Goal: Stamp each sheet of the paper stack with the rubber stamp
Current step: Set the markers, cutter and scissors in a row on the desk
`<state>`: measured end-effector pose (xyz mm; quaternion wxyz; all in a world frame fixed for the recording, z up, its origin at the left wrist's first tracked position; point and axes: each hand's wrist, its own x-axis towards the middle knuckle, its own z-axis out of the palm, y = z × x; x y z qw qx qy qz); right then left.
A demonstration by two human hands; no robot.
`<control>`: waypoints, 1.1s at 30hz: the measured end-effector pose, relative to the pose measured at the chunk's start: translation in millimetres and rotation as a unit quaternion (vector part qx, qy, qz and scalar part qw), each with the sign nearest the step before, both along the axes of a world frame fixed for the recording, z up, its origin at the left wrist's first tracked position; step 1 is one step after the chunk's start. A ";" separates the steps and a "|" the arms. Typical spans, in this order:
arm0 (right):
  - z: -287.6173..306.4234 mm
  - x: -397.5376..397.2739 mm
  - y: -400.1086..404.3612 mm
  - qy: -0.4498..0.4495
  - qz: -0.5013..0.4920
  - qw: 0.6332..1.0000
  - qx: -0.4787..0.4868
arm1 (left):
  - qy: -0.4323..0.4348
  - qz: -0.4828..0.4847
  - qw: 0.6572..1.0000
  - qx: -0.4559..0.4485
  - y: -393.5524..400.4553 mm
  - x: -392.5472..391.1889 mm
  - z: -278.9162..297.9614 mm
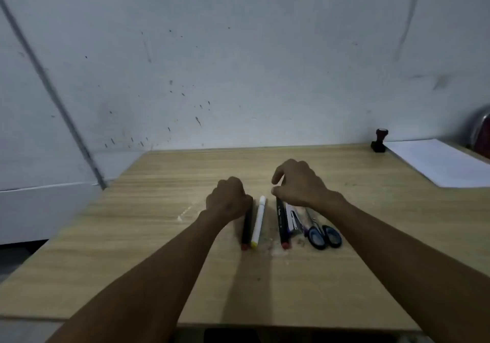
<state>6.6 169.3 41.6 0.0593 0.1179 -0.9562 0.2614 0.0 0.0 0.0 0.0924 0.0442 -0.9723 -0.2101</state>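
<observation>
The black rubber stamp [379, 141] stands upright at the far right of the wooden table [164, 236], touching the near-left corner of the white paper stack [440, 162]. Both hands are in the middle of the table, well away from stamp and paper. My left hand [228, 196] is curled into a fist and covers the top end of a black marker [246, 227] that lies flat. My right hand [299, 183] hovers with bent fingers over the far ends of another black pen [281, 220] and the items beside it, and it grips nothing that I can see.
A white marker with a yellow end [258, 223] lies between the two black ones. Right of them lie a small stapler-like item [294, 220] and blue-handled scissors [323, 235]. A dark rounded object [481, 128] sits behind the paper. A wall stands close behind the table.
</observation>
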 end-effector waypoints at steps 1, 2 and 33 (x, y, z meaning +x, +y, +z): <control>-4.0 0.0 -3.5 -0.015 0.008 1.000 -0.006 | -0.032 -0.001 0.999 -0.001 -1.3 -0.8 -3.5; -6.0 1.3 -7.1 -0.025 0.010 1.000 -0.011 | -0.049 0.000 0.999 -0.007 -2.0 -2.7 -7.0; -63.3 -84.8 -113.2 -0.109 0.060 0.981 -0.145 | -0.056 0.082 0.955 0.280 -139.8 -103.4 -5.5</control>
